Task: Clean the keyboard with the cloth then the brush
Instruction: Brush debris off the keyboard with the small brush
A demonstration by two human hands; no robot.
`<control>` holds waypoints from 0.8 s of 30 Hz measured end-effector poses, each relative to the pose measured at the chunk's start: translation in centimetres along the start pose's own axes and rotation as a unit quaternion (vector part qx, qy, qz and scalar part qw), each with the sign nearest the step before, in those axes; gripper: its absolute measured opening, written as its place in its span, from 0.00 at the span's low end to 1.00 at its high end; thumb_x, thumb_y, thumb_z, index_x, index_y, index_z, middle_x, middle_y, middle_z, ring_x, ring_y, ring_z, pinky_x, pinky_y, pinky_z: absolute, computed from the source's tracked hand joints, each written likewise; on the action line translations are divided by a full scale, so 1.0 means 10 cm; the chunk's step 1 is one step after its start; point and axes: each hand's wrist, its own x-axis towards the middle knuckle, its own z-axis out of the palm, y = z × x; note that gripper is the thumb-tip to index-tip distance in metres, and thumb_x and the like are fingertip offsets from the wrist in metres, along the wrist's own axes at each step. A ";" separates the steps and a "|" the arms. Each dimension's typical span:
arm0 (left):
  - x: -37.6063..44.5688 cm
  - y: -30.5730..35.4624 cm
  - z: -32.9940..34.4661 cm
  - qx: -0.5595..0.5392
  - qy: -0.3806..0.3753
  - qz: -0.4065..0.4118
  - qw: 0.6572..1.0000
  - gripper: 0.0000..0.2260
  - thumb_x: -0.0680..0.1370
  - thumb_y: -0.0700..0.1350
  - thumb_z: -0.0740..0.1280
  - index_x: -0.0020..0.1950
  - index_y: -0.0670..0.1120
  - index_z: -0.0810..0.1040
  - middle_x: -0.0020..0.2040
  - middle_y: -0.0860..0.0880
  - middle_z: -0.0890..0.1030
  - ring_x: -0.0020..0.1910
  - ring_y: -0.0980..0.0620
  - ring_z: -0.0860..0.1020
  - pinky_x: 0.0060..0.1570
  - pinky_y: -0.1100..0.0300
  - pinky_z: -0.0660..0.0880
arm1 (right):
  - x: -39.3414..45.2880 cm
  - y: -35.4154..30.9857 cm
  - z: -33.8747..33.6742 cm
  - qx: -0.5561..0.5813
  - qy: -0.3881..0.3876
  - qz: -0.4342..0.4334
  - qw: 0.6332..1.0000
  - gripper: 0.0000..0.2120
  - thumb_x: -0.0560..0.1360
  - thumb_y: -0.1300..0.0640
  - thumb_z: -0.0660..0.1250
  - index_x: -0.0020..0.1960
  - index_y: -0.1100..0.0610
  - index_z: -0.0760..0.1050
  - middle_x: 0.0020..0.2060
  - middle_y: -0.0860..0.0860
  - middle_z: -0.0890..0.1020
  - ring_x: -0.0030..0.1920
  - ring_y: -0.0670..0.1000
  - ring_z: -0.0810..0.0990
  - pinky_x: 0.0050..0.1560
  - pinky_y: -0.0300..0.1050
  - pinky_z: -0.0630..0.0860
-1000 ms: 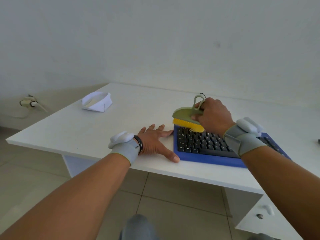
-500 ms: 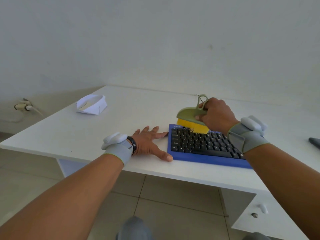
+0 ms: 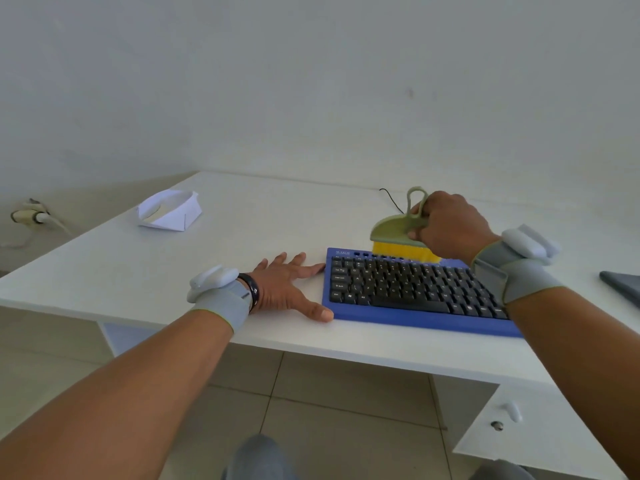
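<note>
A blue keyboard (image 3: 408,317) with black keys lies near the front edge of the white desk (image 3: 242,237). My right hand (image 3: 450,230) grips the handle of a green brush (image 3: 394,230) with yellow bristles, which touch the keyboard's far edge at the top key row. My left hand (image 3: 287,289) rests flat on the desk, fingers spread, its thumb and fingertips against the keyboard's left end. A white cloth (image 3: 169,213) lies folded at the far left of the desk.
A black cable (image 3: 391,199) runs behind the brush toward the wall. A dark flat object (image 3: 623,285) shows at the right edge. A wall socket with a plug (image 3: 31,214) is at the left. A drawer (image 3: 509,414) sits under the desk at the right.
The brush in my right hand has swept from the upper-left keys back to the keyboard's far edge. My left hand has stayed beside the keyboard. The view has shifted slightly.
</note>
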 end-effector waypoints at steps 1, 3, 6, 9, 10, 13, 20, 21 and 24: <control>0.00 0.01 -0.01 0.001 0.000 -0.001 1.000 0.52 0.58 0.75 0.69 0.78 0.68 0.49 0.81 0.56 0.42 0.79 0.53 0.36 0.75 0.45 0.33 | 0.00 -0.01 -0.01 0.033 0.005 -0.014 0.999 0.16 0.72 0.54 0.73 0.59 0.54 0.79 0.54 0.57 0.80 0.51 0.59 0.79 0.54 0.51 0.77; -0.02 0.00 -0.01 0.001 -0.003 -0.006 1.000 0.53 0.57 0.76 0.69 0.78 0.68 0.49 0.81 0.56 0.42 0.79 0.53 0.36 0.75 0.45 0.34 | -0.03 -0.09 0.05 0.113 -0.022 -0.047 0.992 0.17 0.73 0.55 0.73 0.60 0.57 0.78 0.53 0.55 0.80 0.48 0.54 0.79 0.47 0.43 0.74; -0.03 0.03 -0.04 -0.002 -0.015 -0.012 1.000 0.52 0.58 0.74 0.70 0.78 0.68 0.49 0.81 0.57 0.42 0.79 0.53 0.36 0.75 0.45 0.34 | -0.09 -0.17 0.16 0.149 -0.077 -0.079 0.983 0.15 0.75 0.56 0.71 0.60 0.58 0.77 0.53 0.53 0.80 0.48 0.51 0.78 0.43 0.36 0.71; -0.03 0.07 -0.08 -0.030 -0.026 -0.023 0.999 0.52 0.60 0.70 0.75 0.78 0.67 0.51 0.81 0.57 0.43 0.79 0.53 0.37 0.76 0.44 0.35 | -0.12 -0.09 0.15 0.133 -0.086 -0.072 0.985 0.16 0.75 0.56 0.70 0.62 0.57 0.76 0.53 0.52 0.77 0.49 0.52 0.77 0.50 0.43 0.73; -0.03 0.09 -0.10 -0.040 -0.029 -0.029 0.998 0.52 0.60 0.68 0.77 0.78 0.67 0.52 0.81 0.58 0.43 0.79 0.53 0.37 0.76 0.44 0.37 | -0.12 -0.04 0.12 0.118 -0.085 -0.067 0.987 0.16 0.75 0.56 0.70 0.62 0.57 0.76 0.53 0.52 0.77 0.48 0.53 0.78 0.52 0.46 0.75; -0.01 0.16 -0.19 -0.055 -0.030 -0.052 0.997 0.53 0.59 0.62 0.80 0.79 0.62 0.56 0.81 0.56 0.49 0.80 0.52 0.46 0.76 0.47 0.48 | -0.12 0.13 0.00 0.058 -0.085 -0.050 0.993 0.17 0.75 0.55 0.70 0.62 0.55 0.76 0.54 0.55 0.78 0.50 0.56 0.79 0.56 0.53 0.77; 0.12 0.56 -0.37 -0.140 0.061 0.015 0.988 0.54 0.53 0.59 0.82 0.76 0.52 0.64 0.73 0.50 0.69 0.71 0.52 0.68 0.66 0.56 0.68 | -0.09 0.28 -0.22 0.124 -0.020 -0.068 0.990 0.15 0.73 0.56 0.72 0.57 0.60 0.78 0.48 0.56 0.81 0.46 0.55 0.80 0.45 0.46 0.76; 0.15 0.62 -0.36 -0.129 0.057 0.028 0.990 0.56 0.53 0.60 0.82 0.77 0.53 0.62 0.74 0.52 0.67 0.72 0.52 0.67 0.67 0.56 0.67 | -0.09 0.28 -0.23 0.132 -0.012 -0.072 0.989 0.13 0.72 0.56 0.73 0.55 0.60 0.79 0.46 0.56 0.81 0.44 0.54 0.80 0.43 0.45 0.77; 0.26 0.79 -0.34 -0.045 0.007 0.036 0.998 0.60 0.55 0.62 0.82 0.80 0.53 0.54 0.79 0.52 0.60 0.76 0.50 0.61 0.73 0.50 0.62 | -0.02 0.31 -0.22 0.129 -0.011 -0.071 0.989 0.11 0.73 0.54 0.71 0.50 0.61 0.79 0.40 0.53 0.80 0.37 0.50 0.77 0.32 0.39 0.70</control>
